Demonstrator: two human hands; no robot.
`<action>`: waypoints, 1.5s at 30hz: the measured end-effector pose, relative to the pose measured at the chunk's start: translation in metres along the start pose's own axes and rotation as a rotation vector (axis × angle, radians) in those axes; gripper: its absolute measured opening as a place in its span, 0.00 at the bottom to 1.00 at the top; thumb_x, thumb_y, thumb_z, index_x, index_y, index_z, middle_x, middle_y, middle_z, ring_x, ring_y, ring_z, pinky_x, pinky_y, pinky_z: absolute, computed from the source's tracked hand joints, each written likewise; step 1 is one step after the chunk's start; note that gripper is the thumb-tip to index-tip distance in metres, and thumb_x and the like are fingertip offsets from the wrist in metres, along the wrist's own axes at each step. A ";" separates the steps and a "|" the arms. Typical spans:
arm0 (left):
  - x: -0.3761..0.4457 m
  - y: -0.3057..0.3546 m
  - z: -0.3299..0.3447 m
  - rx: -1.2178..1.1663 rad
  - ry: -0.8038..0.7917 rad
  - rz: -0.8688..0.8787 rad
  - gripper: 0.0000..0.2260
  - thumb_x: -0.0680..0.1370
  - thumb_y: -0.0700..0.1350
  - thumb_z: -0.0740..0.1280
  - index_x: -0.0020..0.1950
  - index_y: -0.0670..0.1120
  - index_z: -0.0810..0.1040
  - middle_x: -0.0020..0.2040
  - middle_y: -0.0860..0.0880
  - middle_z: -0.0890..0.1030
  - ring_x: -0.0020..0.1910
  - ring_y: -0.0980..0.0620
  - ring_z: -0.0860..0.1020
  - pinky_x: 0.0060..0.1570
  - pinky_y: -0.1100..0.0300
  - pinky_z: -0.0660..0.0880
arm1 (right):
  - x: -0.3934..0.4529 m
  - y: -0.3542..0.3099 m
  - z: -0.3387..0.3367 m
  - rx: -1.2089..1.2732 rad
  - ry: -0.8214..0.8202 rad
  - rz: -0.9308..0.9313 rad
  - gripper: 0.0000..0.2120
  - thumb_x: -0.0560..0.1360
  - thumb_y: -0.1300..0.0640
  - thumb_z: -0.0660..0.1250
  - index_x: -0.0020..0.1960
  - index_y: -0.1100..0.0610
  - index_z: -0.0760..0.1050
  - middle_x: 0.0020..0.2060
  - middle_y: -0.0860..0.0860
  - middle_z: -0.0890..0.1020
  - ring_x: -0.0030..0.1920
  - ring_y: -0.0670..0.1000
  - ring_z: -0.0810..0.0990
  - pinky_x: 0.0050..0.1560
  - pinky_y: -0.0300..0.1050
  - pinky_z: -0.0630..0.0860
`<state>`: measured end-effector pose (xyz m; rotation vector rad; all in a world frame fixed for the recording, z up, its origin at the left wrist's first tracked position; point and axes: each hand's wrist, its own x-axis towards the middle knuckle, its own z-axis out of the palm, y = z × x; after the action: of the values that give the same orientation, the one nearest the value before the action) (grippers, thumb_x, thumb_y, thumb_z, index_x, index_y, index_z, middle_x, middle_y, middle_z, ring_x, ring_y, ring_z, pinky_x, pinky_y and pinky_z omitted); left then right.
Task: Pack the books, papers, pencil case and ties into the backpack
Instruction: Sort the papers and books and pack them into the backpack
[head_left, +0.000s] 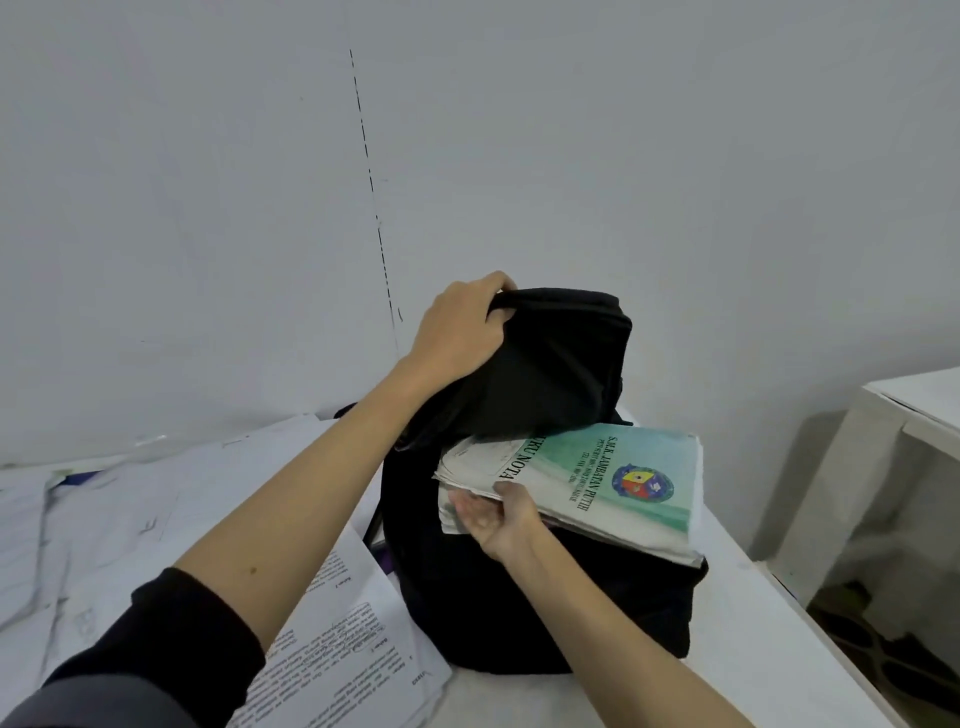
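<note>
The left hand (460, 332) is gripping the top flap of the black backpack (545, 597), its fingers curled over the fabric edge and lifting it up and back so the mouth is gaping beneath the knuckles. Below those fingers, the right hand (498, 517) is pinching a stack of books (613, 478), thumb on the green cover and fingers underneath, with the stack lying half inside the opening and its far end sticking out past the rim; how many volumes it is holding is hard to tell. Left of both hands, printed papers (332, 639) are lying spread on the white table (753, 649), beside the backpack's base.
</note>
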<state>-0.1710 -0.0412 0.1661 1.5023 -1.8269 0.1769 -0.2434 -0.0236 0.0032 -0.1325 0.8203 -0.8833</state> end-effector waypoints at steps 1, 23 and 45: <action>0.000 -0.002 -0.001 -0.004 -0.007 -0.005 0.10 0.79 0.41 0.61 0.58 0.45 0.76 0.49 0.47 0.81 0.47 0.46 0.76 0.48 0.54 0.72 | -0.003 0.001 0.002 -0.002 -0.043 0.053 0.16 0.82 0.58 0.55 0.56 0.72 0.68 0.44 0.67 0.79 0.30 0.61 0.80 0.17 0.44 0.75; 0.015 0.000 0.002 -0.003 -0.080 -0.050 0.15 0.79 0.42 0.59 0.33 0.44 0.66 0.30 0.49 0.69 0.30 0.50 0.67 0.31 0.57 0.61 | 0.001 -0.157 -0.099 -0.971 0.731 -0.726 0.11 0.71 0.59 0.68 0.46 0.67 0.74 0.39 0.59 0.76 0.39 0.58 0.73 0.30 0.42 0.64; 0.024 0.005 -0.013 -0.047 -0.008 -0.002 0.12 0.79 0.40 0.59 0.36 0.39 0.71 0.29 0.50 0.69 0.30 0.50 0.66 0.32 0.58 0.62 | 0.021 -0.063 -0.055 -0.243 0.293 -0.423 0.09 0.76 0.64 0.66 0.53 0.65 0.69 0.48 0.62 0.78 0.37 0.60 0.80 0.22 0.45 0.78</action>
<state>-0.1701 -0.0519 0.1921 1.4743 -1.8230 0.1264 -0.3142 -0.0676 -0.0206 -0.4075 1.1988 -1.2151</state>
